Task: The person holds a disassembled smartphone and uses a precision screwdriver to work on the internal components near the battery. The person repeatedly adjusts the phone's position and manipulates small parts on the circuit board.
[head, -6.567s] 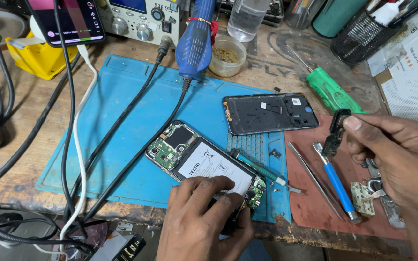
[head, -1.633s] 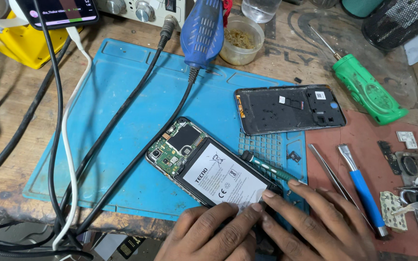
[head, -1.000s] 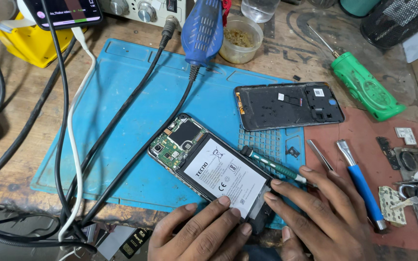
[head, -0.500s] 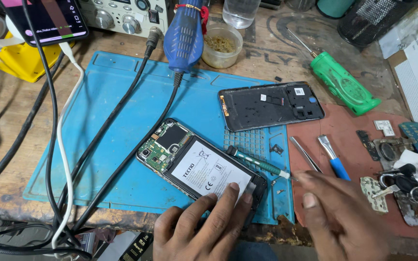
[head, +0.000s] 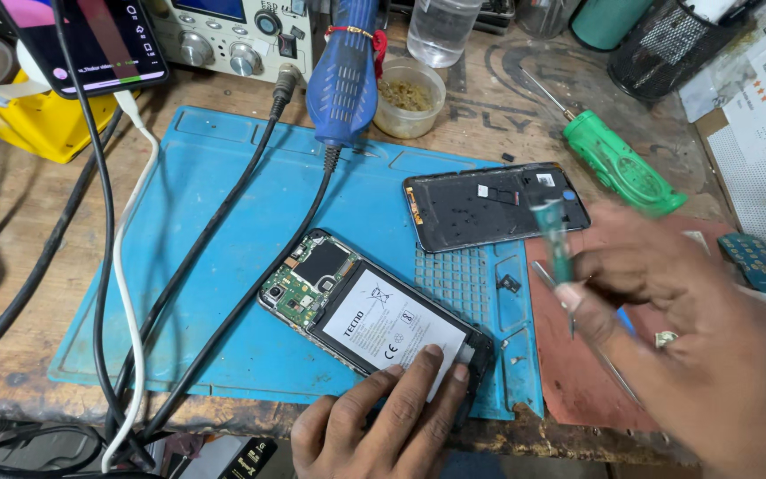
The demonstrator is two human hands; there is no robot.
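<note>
An opened phone (head: 347, 306) lies at an angle on the blue mat (head: 214, 266), with its circuit board and white-labelled battery showing. My left hand (head: 383, 421) presses flat on the phone's lower end. My right hand (head: 693, 346), blurred by motion, hovers over the red mat (head: 569, 381) to the phone's right. It holds a small teal-handled screwdriver (head: 553, 239) upright with the tip pointing down. The phone's dark back cover (head: 494, 206) rests on the mat's far right part, just behind the screwdriver.
A blue hot-air tool (head: 343, 75) and its black cables (head: 250, 293) cross the mat's left side. At the back are a green screwdriver (head: 622, 164), a small cup (head: 410, 96), a lit phone (head: 90, 40), a yellow holder (head: 19, 120) and a black mesh pot (head: 667, 49).
My right hand has taken the teal screwdriver off the mat beside the phone and lifted it to the right. My left hand stays on the phone's lower end.
</note>
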